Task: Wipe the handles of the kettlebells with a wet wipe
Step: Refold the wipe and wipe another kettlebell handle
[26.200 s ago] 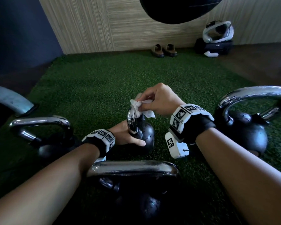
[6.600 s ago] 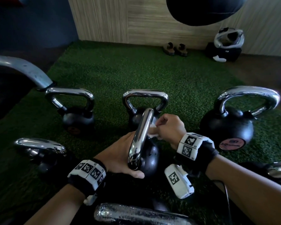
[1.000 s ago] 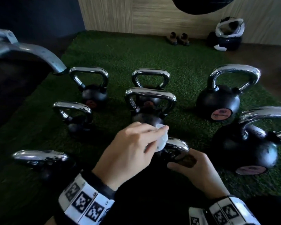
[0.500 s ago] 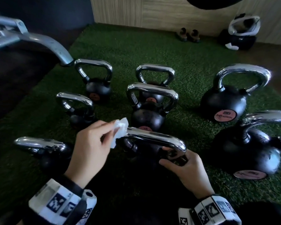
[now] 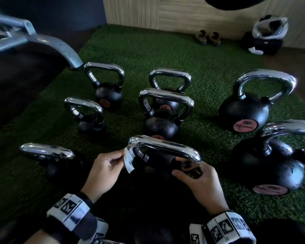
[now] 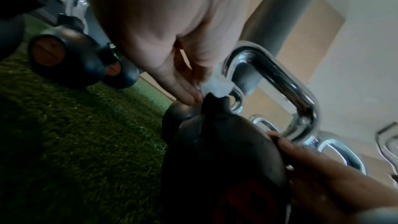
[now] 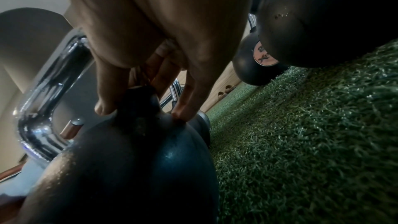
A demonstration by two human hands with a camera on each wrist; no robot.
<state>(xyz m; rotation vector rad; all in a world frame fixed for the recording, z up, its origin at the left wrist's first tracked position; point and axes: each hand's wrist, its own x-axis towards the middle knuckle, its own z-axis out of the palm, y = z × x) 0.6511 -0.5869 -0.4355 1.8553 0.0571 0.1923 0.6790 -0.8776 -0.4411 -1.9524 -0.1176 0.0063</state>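
Head view: the wet wipe [image 5: 128, 160] was pinched in the left hand [image 5: 105, 170] against the left bend of the nearest kettlebell's handle [image 5: 164, 147], lower than half a second before, when it was held at the bar's top left end. The kettlebell [image 6: 224, 151], on the turf [image 5: 165, 55] near its front edge, was gripped at the handle's right base by the right hand [image 5: 201, 180], unchanged.

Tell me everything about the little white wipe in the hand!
The wipe is a small, crumpled white piece, soft and damp-looking, folded into a wad. The left hand pinches it between fingertips and presses it against the left bend of the nearest kettlebell's shiny chrome handle, just above the black body. Its lower corner hangs free. The right hand steadies the handle's other end.
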